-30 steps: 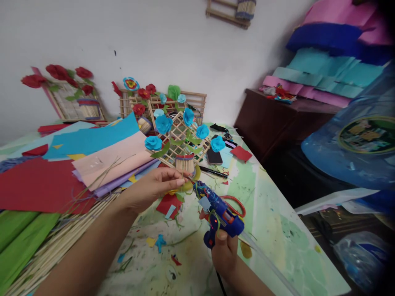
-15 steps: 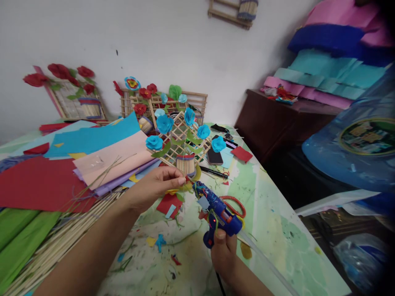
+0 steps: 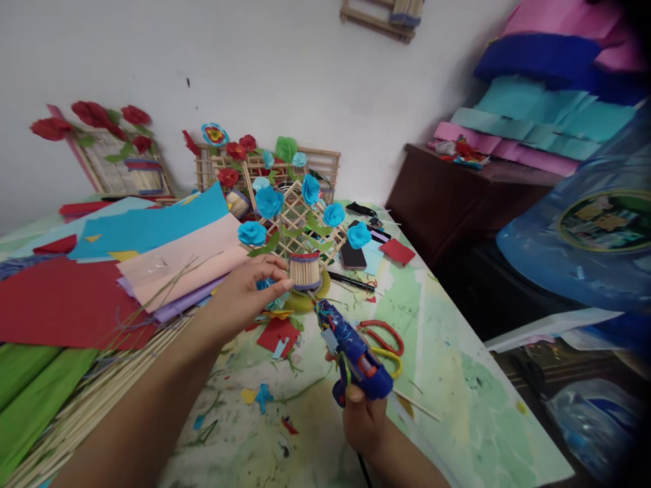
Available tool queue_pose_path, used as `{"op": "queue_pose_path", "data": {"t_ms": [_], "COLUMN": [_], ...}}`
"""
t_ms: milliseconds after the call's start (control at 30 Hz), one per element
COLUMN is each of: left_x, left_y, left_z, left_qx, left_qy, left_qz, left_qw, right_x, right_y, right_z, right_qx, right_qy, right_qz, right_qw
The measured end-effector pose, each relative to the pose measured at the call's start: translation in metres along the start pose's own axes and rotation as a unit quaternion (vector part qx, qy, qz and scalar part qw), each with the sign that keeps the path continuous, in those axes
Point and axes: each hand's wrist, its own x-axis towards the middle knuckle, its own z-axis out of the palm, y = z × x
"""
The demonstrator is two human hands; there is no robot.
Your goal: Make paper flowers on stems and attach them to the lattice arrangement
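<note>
My right hand [image 3: 365, 417] grips a blue hot glue gun [image 3: 356, 346] by its handle; strands of dried glue and paper scraps cling to it. Its nozzle points at the base of a small stick basket [image 3: 305, 272] with a blue and red trim. My left hand [image 3: 257, 288] is beside the basket's left side, thumb and fingers drawn together; what they hold, if anything, is hidden. Behind the basket stands a lattice of thin sticks [image 3: 295, 207] with blue paper flowers [image 3: 269, 202] and green leaves. More blue paper shows partly under my left hand.
Orange-and-yellow-handled scissors [image 3: 384, 339] lie right of the glue gun. Coloured paper sheets [image 3: 163, 234] and thin sticks [image 3: 127, 386] cover the left side. A phone [image 3: 352, 256] and a black pen [image 3: 350, 281] lie behind. A blue water jug [image 3: 580, 224] stands at right.
My left hand has moved up and left, away from the nozzle, and the red bit at its fingertips no longer shows. The glue gun has shifted slightly left, uncovering more of the scissors.
</note>
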Motion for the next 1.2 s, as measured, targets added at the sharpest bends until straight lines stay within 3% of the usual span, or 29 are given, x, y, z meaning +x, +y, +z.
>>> {"op": "queue_pose_path", "data": {"t_ms": [100, 267, 500, 1200], "left_x": [0.001, -0.001, -0.001, -0.003], "left_y": [0.0, 0.0, 0.0, 0.006], "left_z": [0.003, 0.01, 0.013, 0.011], "left_qx": [-0.002, 0.012, 0.014, 0.028], "left_qy": [0.018, 0.029, 0.017, 0.016], "left_qz": [0.01, 0.014, 0.018, 0.032], "left_qw": [1.0, 0.999, 1.0, 0.999], "right_x": [0.015, 0.022, 0.02, 0.02], "right_y": [-0.011, -0.013, -0.011, -0.008], "right_z": [-0.001, 0.001, 0.0, 0.0], "right_qx": [0.002, -0.011, -0.037, -0.064], "right_qy": [-0.022, -0.043, -0.054, -0.044], "right_qz": [-0.065, -0.111, -0.076, -0.078], "right_qw": [0.998, 0.993, 0.995, 0.994]}}
